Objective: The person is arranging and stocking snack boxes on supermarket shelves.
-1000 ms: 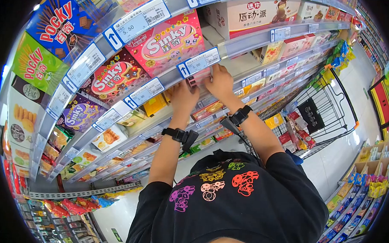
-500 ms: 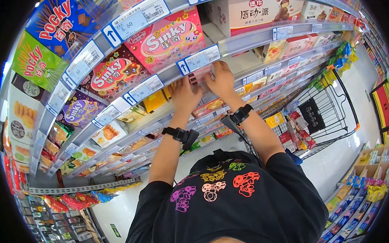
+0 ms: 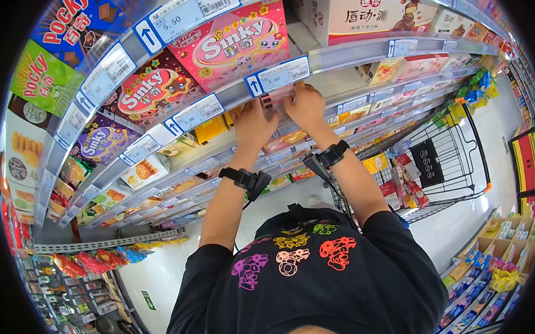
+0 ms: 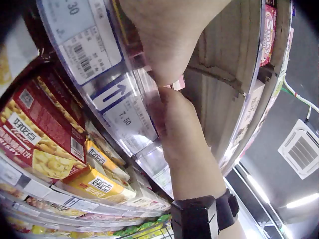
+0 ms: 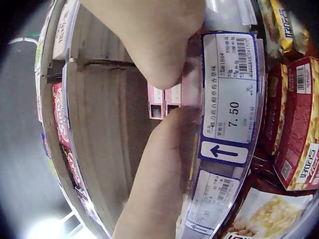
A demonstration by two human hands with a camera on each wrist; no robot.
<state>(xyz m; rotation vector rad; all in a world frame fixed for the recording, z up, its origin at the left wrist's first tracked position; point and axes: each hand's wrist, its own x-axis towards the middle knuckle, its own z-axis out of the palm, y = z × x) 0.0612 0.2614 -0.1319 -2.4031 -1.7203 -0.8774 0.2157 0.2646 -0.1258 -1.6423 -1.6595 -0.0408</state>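
Both hands reach to a shelf just below the price label (image 3: 276,76) reading 5.00. My left hand (image 3: 254,125) is at the shelf front, its thumb side beside small pink boxes (image 3: 267,102). On their other side, my right hand (image 3: 305,106) has its fingertips right at the shelf edge. In the right wrist view, the ends of two narrow pink boxes (image 5: 164,102) show between the hands. Most fingers are hidden behind the rail and the hands themselves, so I cannot tell whether they grip the boxes.
Above the hands stand a pink Sinky box (image 3: 236,42) and a dark red one (image 3: 149,92). A white-and-pink carton (image 3: 373,17) is farther right. Yellow packs (image 3: 210,129) sit left of the hands. A shopping cart (image 3: 465,150) holding several packages stands at the right.
The head view has shifted slightly, with the shelves now a little higher in it. Both hands stay below the same price label, beside the pink boxes.
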